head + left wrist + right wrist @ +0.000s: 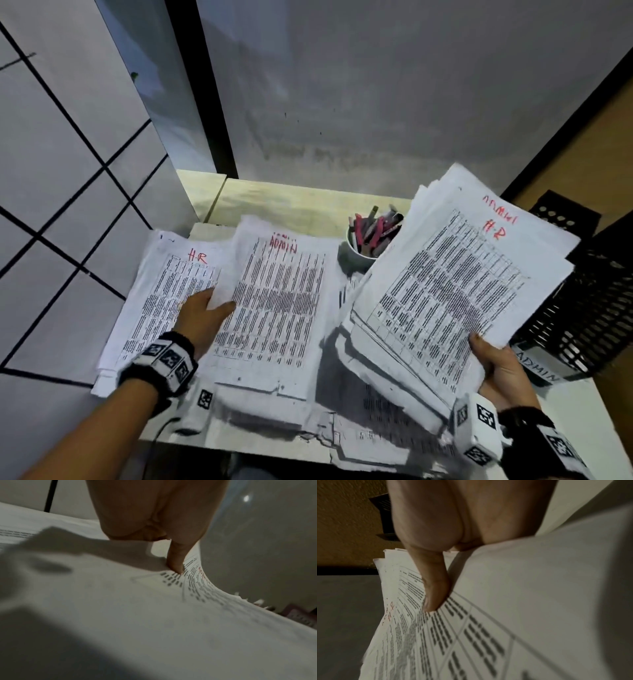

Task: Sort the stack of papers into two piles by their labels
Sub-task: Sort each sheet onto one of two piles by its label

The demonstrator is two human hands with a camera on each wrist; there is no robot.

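Two piles of printed sheets lie on the table. The left pile [161,294] is marked "H.R" in red and the middle pile [277,308] is marked "ADMIN". My left hand [212,308] is between them and pinches the left edge of the top ADMIN sheet [197,588], thumb [175,561] on top and fingers hidden under the lifted edge. My right hand [493,359] grips the lower right corner of a thick stack of papers [445,281] held tilted above the table, thumb [435,588] pressed on its top sheet [505,615], which reads "H.R".
A white cup of pens [366,240] stands behind the piles, partly under the held stack. A black mesh tray [582,308] with an "ADMIN" tag [537,366] sits at the right edge. A grey wall rises just behind the table; tiled floor lies to the left.
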